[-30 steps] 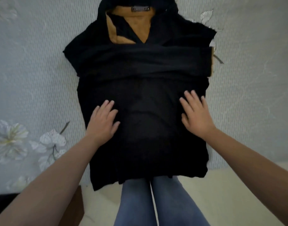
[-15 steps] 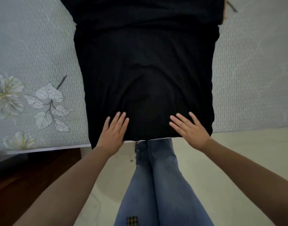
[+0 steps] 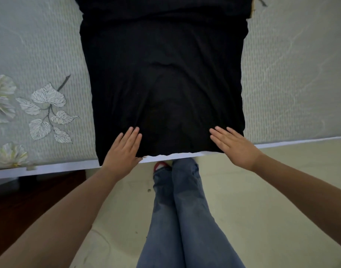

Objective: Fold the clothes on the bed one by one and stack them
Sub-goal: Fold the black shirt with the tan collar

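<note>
A black garment (image 3: 165, 74) lies flat on the bed (image 3: 40, 45), sides folded in, its bottom hem at the bed's near edge. My left hand (image 3: 123, 149) rests flat on the hem's left corner, fingers straight and together. My right hand (image 3: 235, 146) lies flat on the hem's right corner, fingers straight. Neither hand grips the cloth. The garment's top runs out of the frame.
The bed's pale grey-green cover carries a leaf and flower print (image 3: 46, 111) at the left. Its white edge (image 3: 55, 168) runs across the view. Below stand my legs in blue jeans (image 3: 181, 209) on a pale floor (image 3: 262, 209); dark wood (image 3: 30, 200) lies at lower left.
Both hands slid down the garment from its middle to the bottom hem. The view tilted down, so the collar and orange lining left the frame.
</note>
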Demonstrator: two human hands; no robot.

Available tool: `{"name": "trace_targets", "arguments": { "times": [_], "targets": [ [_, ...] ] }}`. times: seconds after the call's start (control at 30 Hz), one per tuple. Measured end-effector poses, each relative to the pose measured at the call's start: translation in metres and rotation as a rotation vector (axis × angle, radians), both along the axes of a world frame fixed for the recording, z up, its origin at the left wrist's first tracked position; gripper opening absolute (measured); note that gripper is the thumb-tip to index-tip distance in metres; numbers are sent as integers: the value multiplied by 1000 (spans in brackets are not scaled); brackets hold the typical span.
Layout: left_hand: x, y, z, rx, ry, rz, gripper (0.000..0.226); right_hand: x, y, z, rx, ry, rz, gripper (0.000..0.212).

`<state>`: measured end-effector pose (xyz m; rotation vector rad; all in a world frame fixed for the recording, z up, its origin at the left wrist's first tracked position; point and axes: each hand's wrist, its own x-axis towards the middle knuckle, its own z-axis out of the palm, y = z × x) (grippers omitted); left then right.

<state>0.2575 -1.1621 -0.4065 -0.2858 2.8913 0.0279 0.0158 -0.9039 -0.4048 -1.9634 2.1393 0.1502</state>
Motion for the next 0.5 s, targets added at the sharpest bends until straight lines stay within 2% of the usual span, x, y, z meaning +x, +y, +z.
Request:
{"name": "trace_targets", "arguments": {
  "times": [0.1,0.17,0.3,0.4,0.43,0.5],
  "targets": [
    [-7,13,4,-48,-18,55,80,-7,0,5,-57,-37,-158,55],
    [-17,21,7,-8,8,87,64,-7,-2,10,-70,-6,-176,57],
    [-23,19,8,72,51,124,56,6,15,8,-56,64,84,54],
    [-4,18,12,85,121,-21,26,1,27,8,4,98,164,54],
    [5,19,14,91,103,-52,26,-3,31,8,27,103,169,57],
    [18,25,17,89,8,-68,50,-9,36,9,39,140,180,54]
  ]
}}
